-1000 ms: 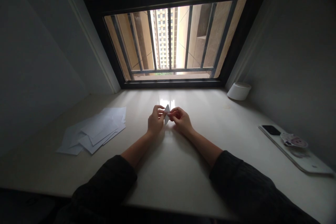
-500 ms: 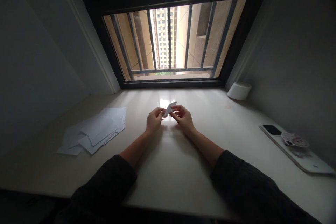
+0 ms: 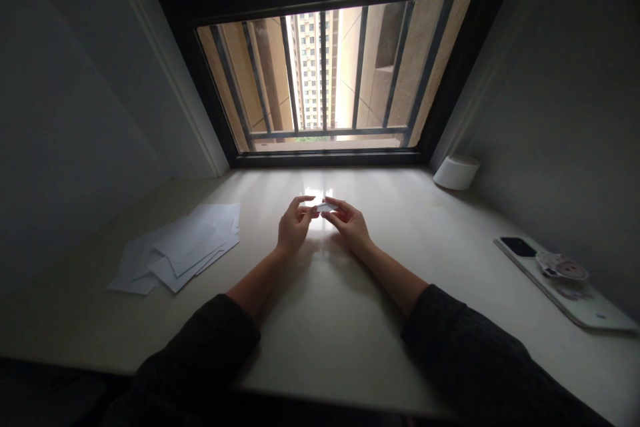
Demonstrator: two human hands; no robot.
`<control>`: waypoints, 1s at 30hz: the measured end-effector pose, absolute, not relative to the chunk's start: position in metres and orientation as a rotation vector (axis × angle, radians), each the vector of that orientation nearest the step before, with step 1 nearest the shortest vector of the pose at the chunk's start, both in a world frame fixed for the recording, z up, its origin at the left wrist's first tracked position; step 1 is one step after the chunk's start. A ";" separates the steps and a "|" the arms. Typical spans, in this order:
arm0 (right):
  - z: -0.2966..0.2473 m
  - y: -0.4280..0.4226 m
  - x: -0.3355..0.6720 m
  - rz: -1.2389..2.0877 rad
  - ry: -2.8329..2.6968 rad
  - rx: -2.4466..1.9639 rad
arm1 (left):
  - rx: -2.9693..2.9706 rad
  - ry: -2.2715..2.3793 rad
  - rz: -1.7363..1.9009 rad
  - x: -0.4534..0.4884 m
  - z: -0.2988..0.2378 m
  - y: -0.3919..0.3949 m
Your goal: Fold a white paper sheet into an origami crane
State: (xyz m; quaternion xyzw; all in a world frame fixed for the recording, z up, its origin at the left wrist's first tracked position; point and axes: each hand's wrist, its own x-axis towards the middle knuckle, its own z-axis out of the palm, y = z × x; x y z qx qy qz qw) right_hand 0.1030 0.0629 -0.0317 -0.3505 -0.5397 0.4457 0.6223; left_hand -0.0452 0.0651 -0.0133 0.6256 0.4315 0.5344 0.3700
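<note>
A small folded piece of white paper [image 3: 327, 207] is held between both hands, above the middle of the pale counter [image 3: 320, 320]. My right hand [image 3: 350, 223] pinches it from the right, thumb below and fingers above. On the other side, my left hand [image 3: 294, 225] grips its left end between thumb and fingers, with the index finger raised off it. The fingers hide part of the paper, so the exact folds cannot be made out.
To the left lies a loose pile of white paper sheets [image 3: 190, 243]. A white phone [image 3: 570, 290] with a round character grip rests at the right. By the window's right corner stands a white cylindrical object [image 3: 456, 173]. A barred window [image 3: 323, 80] is ahead.
The folded paper has turned from an upright slant to nearly flat between my fingers. My left index finger has lifted away from it. The arms have stayed in place.
</note>
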 end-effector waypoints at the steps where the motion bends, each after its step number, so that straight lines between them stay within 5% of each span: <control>1: -0.031 0.062 0.102 1.033 -1.239 -0.800 | 1.595 1.082 1.372 -0.045 -0.013 0.065; 30: -0.026 0.059 0.103 1.071 -1.137 -0.893 | 1.623 1.026 1.422 -0.046 -0.011 0.064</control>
